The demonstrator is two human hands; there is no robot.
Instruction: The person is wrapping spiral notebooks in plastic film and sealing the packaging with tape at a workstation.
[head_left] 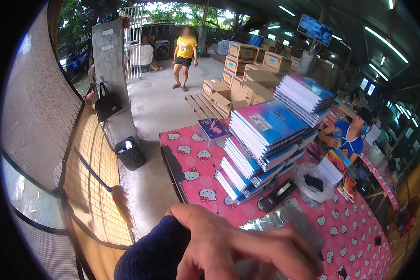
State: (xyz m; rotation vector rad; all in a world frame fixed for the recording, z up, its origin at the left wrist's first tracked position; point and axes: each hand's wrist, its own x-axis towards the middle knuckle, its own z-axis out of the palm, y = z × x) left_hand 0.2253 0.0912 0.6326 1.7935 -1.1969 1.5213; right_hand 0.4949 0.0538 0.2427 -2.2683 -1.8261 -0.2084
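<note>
My left hand (238, 245) reaches in from the lower left, a navy sleeve (151, 252) around its arm. Its fingers are bent and closed over the near edge of the table, with the fingertips hidden below. Beside and partly under them lies clear plastic film (291, 217), and whether they grip it is hidden. Beyond the hand rise tall stacks of spiral-bound notebooks (270, 121) with blue and pink covers. A black stapler-like tool (278, 195) rests at their foot, next to a clear plastic bag (315, 186) with something dark inside. My right hand is out of sight.
A pink table cover (333, 228) with cartoon faces spreads under everything. At its far left corner lies a purple notebook (213, 128). Cartons (242, 91) stand beyond, on and around a pallet (203, 107). One person (185, 51) stands far off; another (347, 135) sits at right.
</note>
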